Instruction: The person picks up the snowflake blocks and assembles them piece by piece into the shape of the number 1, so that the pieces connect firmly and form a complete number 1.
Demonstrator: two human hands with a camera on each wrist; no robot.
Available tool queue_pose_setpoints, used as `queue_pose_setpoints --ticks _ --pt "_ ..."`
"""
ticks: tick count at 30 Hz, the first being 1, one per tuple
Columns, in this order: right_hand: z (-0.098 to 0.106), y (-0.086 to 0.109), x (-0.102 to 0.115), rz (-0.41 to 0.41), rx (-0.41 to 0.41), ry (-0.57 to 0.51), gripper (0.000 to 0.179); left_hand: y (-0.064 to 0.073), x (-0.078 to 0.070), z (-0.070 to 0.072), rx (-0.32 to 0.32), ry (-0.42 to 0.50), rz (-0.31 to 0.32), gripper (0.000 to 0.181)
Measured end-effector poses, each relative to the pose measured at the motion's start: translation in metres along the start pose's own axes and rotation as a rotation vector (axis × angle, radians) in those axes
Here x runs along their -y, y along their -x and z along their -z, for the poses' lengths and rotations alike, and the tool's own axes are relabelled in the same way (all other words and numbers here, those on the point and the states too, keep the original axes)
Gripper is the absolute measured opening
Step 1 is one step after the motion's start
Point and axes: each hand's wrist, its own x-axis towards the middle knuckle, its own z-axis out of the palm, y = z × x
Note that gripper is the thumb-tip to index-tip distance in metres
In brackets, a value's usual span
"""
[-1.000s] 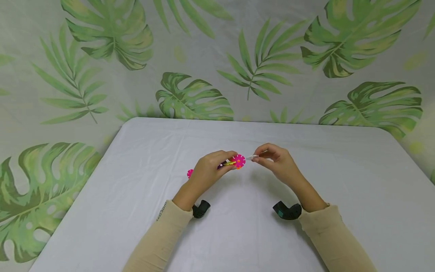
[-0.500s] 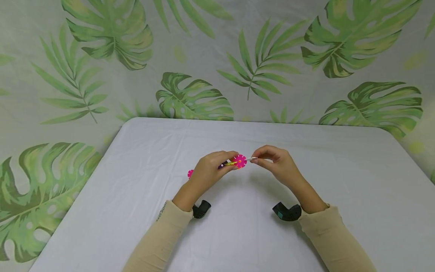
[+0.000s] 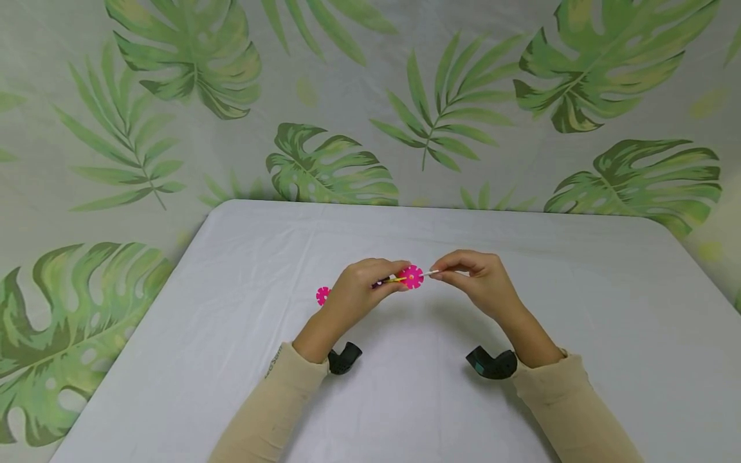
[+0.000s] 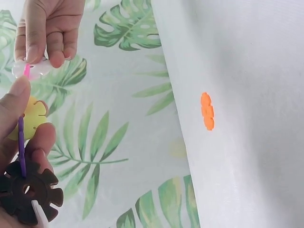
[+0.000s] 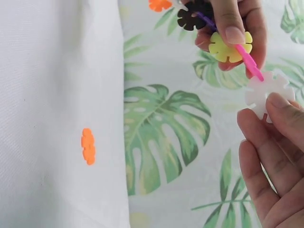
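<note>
Slotted flower-shaped plastic discs are joined in a chain, which my left hand [image 3: 359,283] pinches near its right end. Along it run a black disc [image 4: 47,183], a purple disc [image 4: 21,142], a yellow disc [image 5: 222,50] and a pink disc [image 3: 413,277]. Another pink disc [image 3: 323,296] shows behind the left wrist, and an orange disc [image 5: 159,4] appears at the top of the right wrist view. Between thumb and fingertips, my right hand [image 3: 477,276] pinches a white disc [image 5: 266,90]. The pink disc's edge meets the white rim there.
A loose orange disc [image 4: 207,111] lies in both wrist views on the white-covered table [image 3: 405,399]; the hands hide it from the head. Black wrist cameras [image 3: 491,363] hang under both forearms. A leaf-patterned cloth [image 3: 324,77] stands behind the table's far edge.
The white disc has turned more edge-on to the head camera. Both hands have shifted slightly rightward, and the pink disc at the chain's right end has moved a little right and down.
</note>
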Motion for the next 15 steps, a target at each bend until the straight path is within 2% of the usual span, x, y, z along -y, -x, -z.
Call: queue_pose_setpoints --ticks 8,11,15 --pt "-0.002 0.0 0.003 0.016 -0.005 0.013 0.016 -0.001 -0.002 0.002 -0.004 0.023 -0.03 0.034" --pt "-0.003 0.0 0.001 0.024 -0.014 0.027 0.016 -0.001 -0.002 0.002 -0.003 0.021 -0.021 0.035" --pt "-0.003 0.002 -0.007 0.024 -0.022 0.034 0.018 -0.002 -0.004 0.004 0.018 0.042 0.021 0.035"
